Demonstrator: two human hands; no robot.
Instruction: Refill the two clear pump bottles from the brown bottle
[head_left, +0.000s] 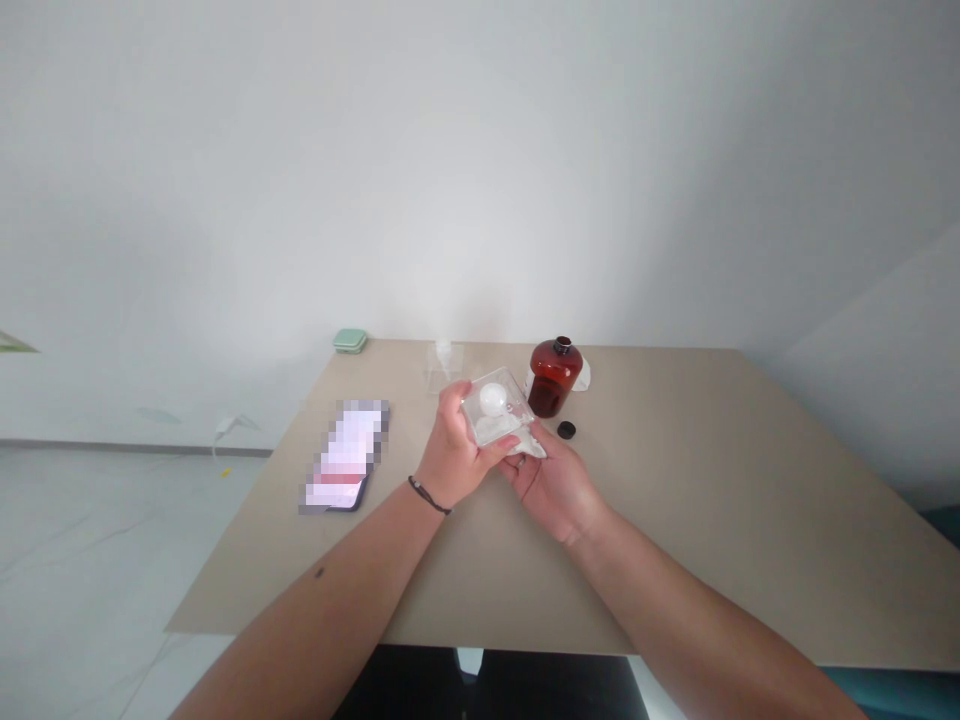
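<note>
**Fingers of both hands at one clear box, a white tissue by its near corner**

The fingers and thumb of the left hand (pixel 454 450) are clamped on the left and near edges of a clear box (pixel 498 408), held up above the table and tilted. The fingers of the right hand (pixel 555 485), palm turned up, are curled on a white tissue (pixel 534 450) at the box's near right corner; whether their tips touch the box underneath is hidden. The box lies ahead of the right fingers and to their left. It looks nearly square, so no long axis stands out; a white round piece (pixel 493 399) shows in it. The left hand has the firmer contact.

Just beyond, to the right, an uncapped brown bottle (pixel 555 380) stands upright, with a black cap (pixel 566 430) near its base. Clear plastic pieces (pixel 445 368) sit behind the hands. A phone (pixel 347 455), its screen blurred, lies to the left, and a green case (pixel 349 341) rests at the far left corner.

The beige table (pixel 712 480) meets a pale wall (pixel 450 150); a light floor (pixel 75 540) shows at left.
</note>
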